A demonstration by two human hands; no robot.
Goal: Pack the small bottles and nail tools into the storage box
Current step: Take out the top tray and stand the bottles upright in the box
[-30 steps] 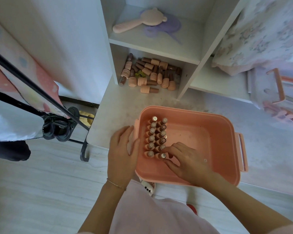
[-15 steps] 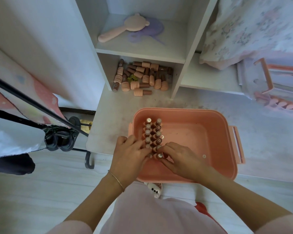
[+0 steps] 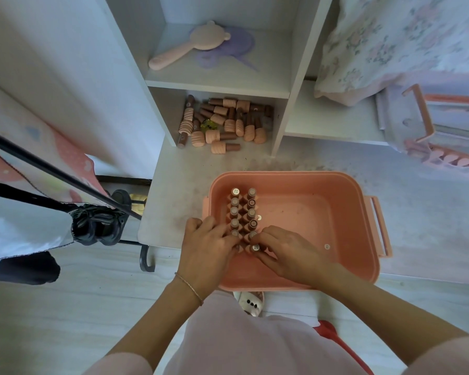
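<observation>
My left hand (image 3: 205,249) and right hand (image 3: 287,250) both curl round nearest small brown bottles (image 3: 243,220), standing upright in two rows at left side inside pink plastic storage box (image 3: 347,266) on white bench (image 3: 173,185). More bottles (image 3: 222,123) lie loose in lower shelf compartment.

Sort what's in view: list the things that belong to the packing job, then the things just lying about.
Job:
- storage box
- upright bottles in the box
- loose bottles on the lower shelf
- left hand and right hand, both at the nearest bottles

Lying about:
- pink brush
- purple item under it
- floral pillow
</observation>
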